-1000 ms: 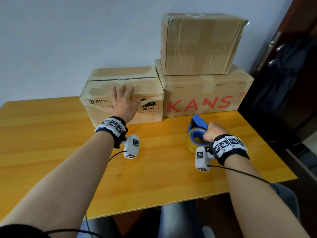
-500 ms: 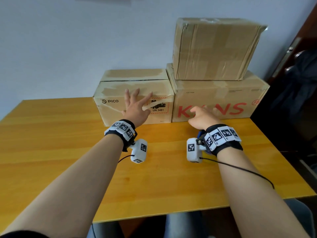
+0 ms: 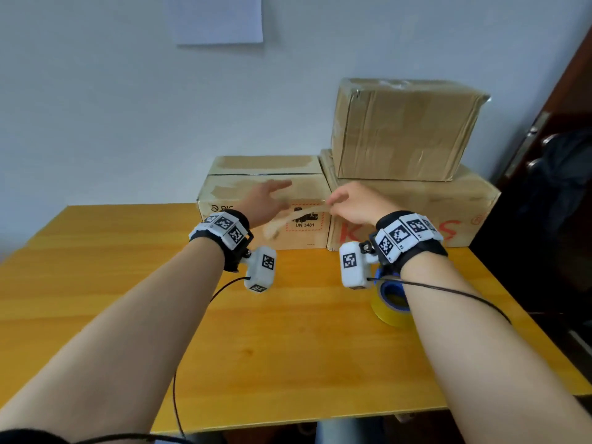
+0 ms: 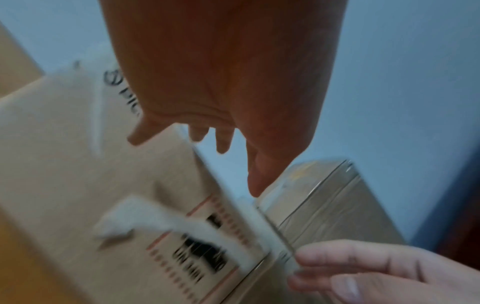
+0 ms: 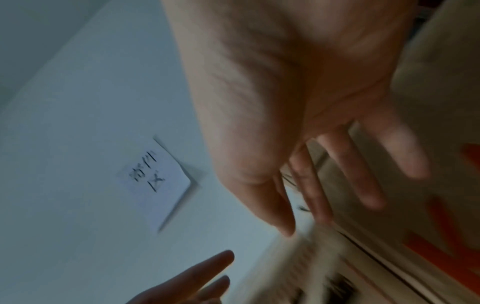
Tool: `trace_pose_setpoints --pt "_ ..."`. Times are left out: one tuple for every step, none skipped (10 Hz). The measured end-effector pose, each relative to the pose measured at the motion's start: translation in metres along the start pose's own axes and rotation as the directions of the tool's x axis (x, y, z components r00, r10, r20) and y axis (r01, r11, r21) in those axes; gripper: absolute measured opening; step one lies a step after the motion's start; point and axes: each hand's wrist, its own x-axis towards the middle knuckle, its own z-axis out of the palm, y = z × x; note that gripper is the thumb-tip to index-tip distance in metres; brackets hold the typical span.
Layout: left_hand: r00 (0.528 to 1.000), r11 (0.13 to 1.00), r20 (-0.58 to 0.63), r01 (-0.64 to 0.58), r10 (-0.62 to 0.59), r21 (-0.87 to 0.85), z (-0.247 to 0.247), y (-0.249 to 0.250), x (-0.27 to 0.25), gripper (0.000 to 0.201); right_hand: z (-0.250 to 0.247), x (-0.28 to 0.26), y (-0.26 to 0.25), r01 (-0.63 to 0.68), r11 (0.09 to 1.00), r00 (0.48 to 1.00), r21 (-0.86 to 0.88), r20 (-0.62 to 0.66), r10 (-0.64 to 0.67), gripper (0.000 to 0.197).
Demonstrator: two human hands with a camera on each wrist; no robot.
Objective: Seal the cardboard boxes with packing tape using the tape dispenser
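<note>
A loose, pale tape strip (image 3: 290, 219) hangs in front of the PICO box (image 3: 224, 195). My right hand (image 3: 333, 200) pinches its right end between thumb and forefinger, which the left wrist view shows at the tape strip (image 4: 182, 228). My left hand (image 3: 272, 193) hovers open just left of it, fingers spread, holding nothing. The blue tape dispenser (image 3: 389, 302) with its yellow roll stands on the table under my right forearm. In the right wrist view my right hand (image 5: 298, 216) has thumb and forefinger together. The picture is blurred.
The KANS box (image 3: 474, 203) sits right of the PICO box with a taped plain box (image 3: 400, 129) stacked on it. All stand against the wall at the back of the wooden table (image 3: 96, 283). A paper note (image 3: 217, 17) hangs on the wall. A dark door (image 3: 560, 187) is at right.
My right hand let go of the dispenser, rose to the PICO box and now pinches a tape strip. My left hand came off the box's front face.
</note>
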Motion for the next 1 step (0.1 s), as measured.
trace_pose_setpoints --pt "0.988 0.993 -0.116 -0.108 0.102 -0.052 -0.0384 0.0279 -0.0173 0.037 -0.0327 -0.0024 -0.0222 0.095 0.995 0.987 0.038 -0.131 -0.089 0.022"
